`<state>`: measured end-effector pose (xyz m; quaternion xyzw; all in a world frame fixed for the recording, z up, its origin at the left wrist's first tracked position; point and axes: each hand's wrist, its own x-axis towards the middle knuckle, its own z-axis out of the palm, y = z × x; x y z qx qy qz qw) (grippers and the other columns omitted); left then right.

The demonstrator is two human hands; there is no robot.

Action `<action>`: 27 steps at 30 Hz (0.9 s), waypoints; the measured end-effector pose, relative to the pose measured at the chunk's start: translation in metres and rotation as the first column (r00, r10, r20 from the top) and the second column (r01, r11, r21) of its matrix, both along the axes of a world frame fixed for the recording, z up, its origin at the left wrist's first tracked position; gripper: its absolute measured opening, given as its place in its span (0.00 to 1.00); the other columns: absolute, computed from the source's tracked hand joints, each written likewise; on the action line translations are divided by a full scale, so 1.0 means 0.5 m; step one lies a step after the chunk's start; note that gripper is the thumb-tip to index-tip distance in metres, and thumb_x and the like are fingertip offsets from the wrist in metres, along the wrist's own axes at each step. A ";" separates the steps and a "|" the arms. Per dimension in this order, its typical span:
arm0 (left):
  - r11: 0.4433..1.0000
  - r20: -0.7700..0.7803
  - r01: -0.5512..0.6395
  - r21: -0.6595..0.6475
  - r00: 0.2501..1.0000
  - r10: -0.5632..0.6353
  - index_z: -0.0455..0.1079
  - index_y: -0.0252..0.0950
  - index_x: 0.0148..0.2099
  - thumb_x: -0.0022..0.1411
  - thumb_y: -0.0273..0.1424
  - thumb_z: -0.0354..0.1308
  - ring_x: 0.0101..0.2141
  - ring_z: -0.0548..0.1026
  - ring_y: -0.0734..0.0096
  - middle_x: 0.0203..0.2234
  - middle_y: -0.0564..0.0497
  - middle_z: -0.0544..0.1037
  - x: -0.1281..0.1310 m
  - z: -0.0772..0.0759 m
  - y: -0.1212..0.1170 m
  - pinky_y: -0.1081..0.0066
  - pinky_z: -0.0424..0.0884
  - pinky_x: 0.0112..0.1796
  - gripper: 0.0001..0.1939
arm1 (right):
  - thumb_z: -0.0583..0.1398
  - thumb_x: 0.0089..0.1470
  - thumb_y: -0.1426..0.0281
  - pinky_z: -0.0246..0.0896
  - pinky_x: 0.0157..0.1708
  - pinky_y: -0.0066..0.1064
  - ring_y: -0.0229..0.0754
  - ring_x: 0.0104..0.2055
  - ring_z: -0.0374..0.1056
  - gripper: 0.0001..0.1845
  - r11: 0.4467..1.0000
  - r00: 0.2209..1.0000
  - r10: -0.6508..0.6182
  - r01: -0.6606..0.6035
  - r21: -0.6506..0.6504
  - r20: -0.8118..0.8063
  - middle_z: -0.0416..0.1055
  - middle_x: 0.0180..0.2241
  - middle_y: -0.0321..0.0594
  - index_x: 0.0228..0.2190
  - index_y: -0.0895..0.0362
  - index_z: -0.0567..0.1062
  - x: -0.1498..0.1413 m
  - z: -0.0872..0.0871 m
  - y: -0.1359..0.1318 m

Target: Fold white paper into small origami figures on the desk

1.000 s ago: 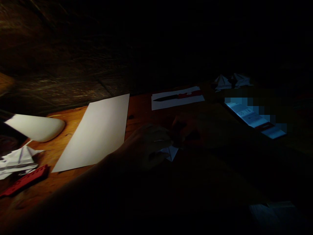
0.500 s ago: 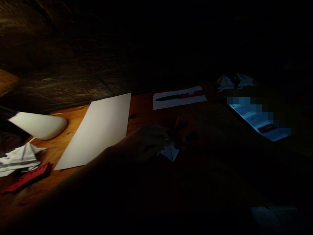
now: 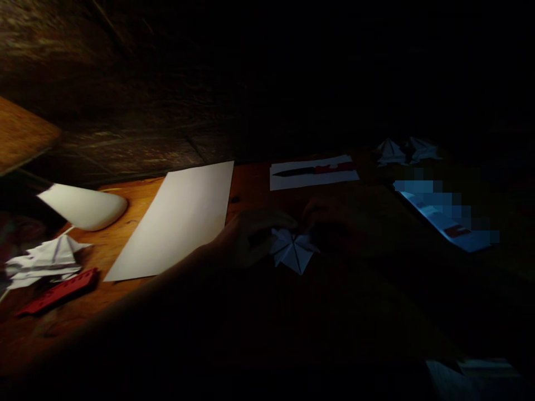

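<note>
A small piece of folded white paper (image 3: 296, 255), creased into several points that spread like a star, is between my hands in deep shadow. My left hand (image 3: 253, 231) grips its left side, fingers curled over the upper edge. At its upper right, my right hand (image 3: 330, 216) pinches the paper, though the fingertips are very dark. Beyond them, a knife (image 3: 313, 170) with a red handle and dark blade lies on white paper strips (image 3: 288, 182). Left of my hands, a large blank white sheet (image 3: 175, 223) lies on the wooden table (image 3: 144, 192).
A white lamp base (image 3: 90, 209) stands at left below a tan shade (image 3: 25, 133). Near it lie a folded paper figure (image 3: 50, 257) and a red comb-like object (image 3: 58, 292). Two more paper figures (image 3: 390, 151) sit at the back right, near a lit phone (image 3: 438, 220). A stone wall rises behind.
The folded paper has opened out, showing more points. My hands have moved slightly apart around it. The whole view has shifted a little, so the table things appear farther right.
</note>
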<state>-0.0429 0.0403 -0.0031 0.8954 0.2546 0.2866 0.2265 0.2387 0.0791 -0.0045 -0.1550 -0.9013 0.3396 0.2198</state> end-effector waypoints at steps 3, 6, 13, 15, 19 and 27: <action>1.000 0.079 0.011 -0.023 0.997 -0.010 0.73 0.37 0.54 0.60 0.21 0.53 0.53 0.77 0.60 0.51 0.43 0.78 -0.002 0.004 0.007 0.58 0.75 0.52 0.20 | 0.62 0.53 0.82 0.65 0.55 0.45 0.49 0.57 0.68 0.27 0.999 1.000 -0.004 0.005 0.043 -0.022 0.70 0.54 0.46 0.53 0.53 0.75 0.003 -0.010 0.005; 0.999 -0.002 0.043 -0.024 0.999 -0.043 0.70 0.37 0.55 0.54 0.23 0.56 0.51 0.75 0.58 0.50 0.42 0.75 -0.004 0.005 0.009 0.58 0.74 0.50 0.25 | 0.66 0.57 0.74 0.63 0.57 0.49 0.52 0.59 0.66 0.24 0.992 0.999 -0.014 0.010 0.127 0.034 0.70 0.57 0.47 0.55 0.52 0.74 0.002 -0.016 0.007; 0.988 -0.079 0.150 -0.040 0.985 -0.152 0.66 0.41 0.63 0.56 0.30 0.57 0.53 0.73 0.52 0.53 0.40 0.73 -0.003 0.014 0.009 0.51 0.72 0.53 0.30 | 0.62 0.66 0.67 0.67 0.48 0.42 0.47 0.50 0.71 0.12 0.985 0.992 -0.088 0.072 0.159 0.095 0.75 0.48 0.45 0.49 0.53 0.79 -0.002 -0.015 0.011; 0.985 -0.059 0.166 -0.049 0.984 -0.169 0.64 0.42 0.65 0.60 0.35 0.60 0.55 0.72 0.51 0.55 0.40 0.72 -0.001 0.018 0.008 0.50 0.72 0.55 0.30 | 0.60 0.67 0.67 0.67 0.46 0.39 0.45 0.47 0.72 0.10 0.987 0.991 -0.114 0.105 0.123 0.071 0.75 0.46 0.43 0.47 0.53 0.79 -0.001 -0.013 0.012; 0.990 -0.154 0.143 -0.003 0.978 -0.142 0.61 0.41 0.68 0.57 0.47 0.70 0.59 0.70 0.46 0.59 0.37 0.70 0.005 0.016 -0.001 0.46 0.70 0.58 0.41 | 0.61 0.66 0.70 0.67 0.44 0.36 0.42 0.44 0.74 0.08 0.987 0.987 -0.149 0.145 0.071 0.055 0.77 0.43 0.41 0.43 0.55 0.80 0.002 -0.015 0.014; 0.998 -0.146 0.048 0.040 0.988 -0.042 0.58 0.40 0.71 0.63 0.41 0.68 0.64 0.67 0.48 0.64 0.36 0.65 0.000 -0.005 0.000 0.48 0.71 0.60 0.40 | 0.63 0.60 0.71 0.68 0.49 0.38 0.44 0.46 0.77 0.08 0.955 0.968 -0.239 0.248 -0.166 0.071 0.81 0.44 0.38 0.41 0.53 0.81 -0.002 -0.024 0.011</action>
